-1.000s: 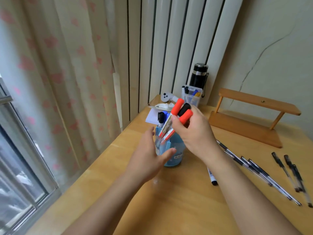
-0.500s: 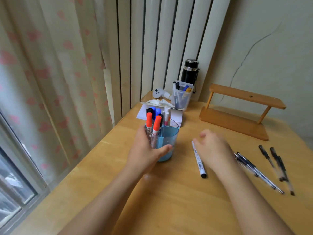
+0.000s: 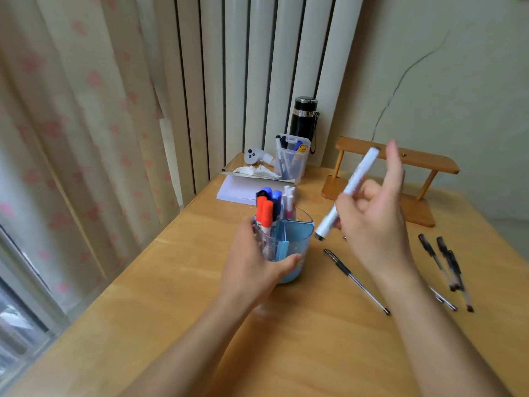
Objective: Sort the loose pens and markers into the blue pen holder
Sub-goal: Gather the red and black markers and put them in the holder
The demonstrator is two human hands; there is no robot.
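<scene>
The blue pen holder (image 3: pixel 294 239) stands on the wooden table with my left hand (image 3: pixel 252 262) wrapped around its near side. Red, blue and white markers (image 3: pixel 264 212) stick up from its left compartments. My right hand (image 3: pixel 375 224) is raised just right of the holder and grips a white marker (image 3: pixel 347 193) that slants up to the right, its black end low near the holder's rim. A loose black pen (image 3: pixel 356 280) lies on the table below that hand. Further loose black pens (image 3: pixel 445 259) lie at the right.
A wooden shelf stand (image 3: pixel 400 164) sits at the back right. A clear box of pens (image 3: pixel 292 160), a black flask (image 3: pixel 303 118), a white controller (image 3: pixel 253 156) and a white notepad (image 3: pixel 243 189) crowd the back corner. Curtains and a window run along the left.
My right hand dropped the red markers into the holder, went down to the white marker on the table, and now holds it lifted beside the holder. The left hand stayed on the holder.
</scene>
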